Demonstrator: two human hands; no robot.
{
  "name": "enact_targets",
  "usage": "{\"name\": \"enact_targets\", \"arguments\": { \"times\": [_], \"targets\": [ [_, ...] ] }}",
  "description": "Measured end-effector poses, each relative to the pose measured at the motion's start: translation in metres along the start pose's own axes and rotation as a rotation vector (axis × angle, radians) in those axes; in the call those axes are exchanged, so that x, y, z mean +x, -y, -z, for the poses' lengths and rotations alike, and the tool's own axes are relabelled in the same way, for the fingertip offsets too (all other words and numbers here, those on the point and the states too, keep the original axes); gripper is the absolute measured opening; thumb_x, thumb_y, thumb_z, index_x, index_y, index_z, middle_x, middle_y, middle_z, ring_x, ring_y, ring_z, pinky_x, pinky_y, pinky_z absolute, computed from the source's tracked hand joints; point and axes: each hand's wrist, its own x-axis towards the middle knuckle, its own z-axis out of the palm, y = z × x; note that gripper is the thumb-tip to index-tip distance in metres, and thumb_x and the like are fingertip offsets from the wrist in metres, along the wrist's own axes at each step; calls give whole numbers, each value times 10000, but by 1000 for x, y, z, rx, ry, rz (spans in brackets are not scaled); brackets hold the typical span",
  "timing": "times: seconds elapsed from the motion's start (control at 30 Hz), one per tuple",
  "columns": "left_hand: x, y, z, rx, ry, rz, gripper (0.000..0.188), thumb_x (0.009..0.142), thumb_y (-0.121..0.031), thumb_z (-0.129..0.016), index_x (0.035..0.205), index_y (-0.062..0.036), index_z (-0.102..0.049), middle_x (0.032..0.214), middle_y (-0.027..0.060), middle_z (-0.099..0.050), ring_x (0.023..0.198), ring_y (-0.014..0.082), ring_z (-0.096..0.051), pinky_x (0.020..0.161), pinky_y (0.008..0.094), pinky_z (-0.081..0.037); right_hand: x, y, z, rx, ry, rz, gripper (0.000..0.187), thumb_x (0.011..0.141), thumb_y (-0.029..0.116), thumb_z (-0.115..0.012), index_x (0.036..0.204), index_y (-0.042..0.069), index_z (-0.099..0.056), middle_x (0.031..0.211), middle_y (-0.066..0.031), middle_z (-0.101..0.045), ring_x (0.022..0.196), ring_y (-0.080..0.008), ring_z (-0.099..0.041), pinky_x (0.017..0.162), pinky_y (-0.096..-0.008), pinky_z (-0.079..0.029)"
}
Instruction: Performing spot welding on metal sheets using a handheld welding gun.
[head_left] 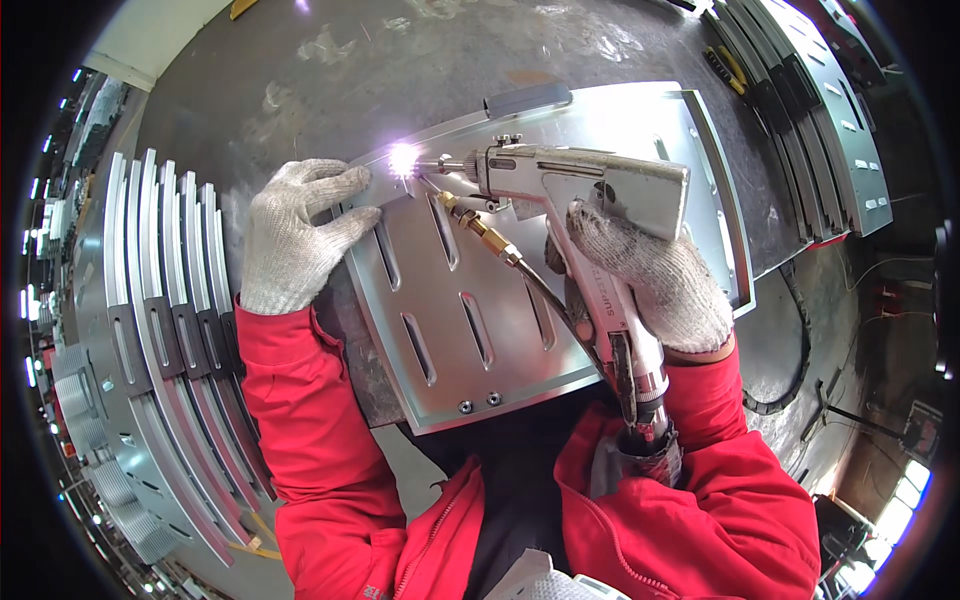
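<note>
A grey sheet-metal panel (pixel 450 340) with raised edges and several long slots lies tilted on the dark metal table (pixel 250 110). My right hand (pixel 655 275), in a soiled white knit glove, is wrapped round the grip of a silver handheld welding gun (pixel 590 180). The gun's nozzle points left, and a bright violet-white glow (pixel 403 160) burns at its tip by the panel's far left corner. A thin feed tube with brass fittings (pixel 485 235) runs under the nozzle to that spot. My gloved left hand (pixel 295 235) holds the panel's left edge close to the glow, thumb and forefinger apart.
Several long slotted metal pieces (pixel 165 330) stand in a row at the left. More slotted panels (pixel 825 110) are stacked at the far right, with yellow-handled pliers (pixel 730 70) beside them. A dark bar (pixel 527 99) sits along the panel's far edge. A black cable (pixel 800 350) hangs at the right.
</note>
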Motion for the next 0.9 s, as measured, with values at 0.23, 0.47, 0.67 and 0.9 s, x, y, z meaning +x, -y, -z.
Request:
{"name": "enact_targets", "arguments": {
  "times": [0.23, 0.47, 0.67, 0.9],
  "targets": [
    [0, 0, 0, -15, -2, 2, 455, 729, -81, -916, 1180, -91, -853, 1200, 136, -788, 1039, 237, -722, 880, 326, -582, 1, 11, -11, 138, -128, -86, 252, 1037, 237, -722, 1149, 11, -723, 962, -100, -759, 781, -157, -675, 709, -282, -526],
    [-1, -2, 0, -14, -8, 6, 452, 732, -84, -914, 1180, -88, -853, 1198, 137, -789, 1047, 239, -721, 884, 328, -580, -4, 0, -5, 10, -95, 31, 254, 1036, 228, -726, 1169, 11, -725, 976, -100, -762, 792, -156, -679, 718, -283, -533],
    [-1, 1, 0, 3, 3, -1, 450, 734, -87, -912, 1180, -82, -852, 1196, 142, -789, 1045, 243, -723, 887, 330, -582, -11, 14, -3, 43, -125, -81, 274, 1030, 221, -732, 1196, 3, -725, 978, -97, -760, 794, -157, -679, 722, -287, -536],
    [0, 2, -1, -10, -4, 20, 447, 733, -92, -912, 1175, -74, -851, 1187, 145, -791, 1035, 244, -725, 895, 333, -584, -21, 5, -1, 50, -143, 29, 295, 1024, 231, -746, 1204, -1, -722, 970, -97, -756, 786, -159, -678, 706, -280, -541]
  ]
}}
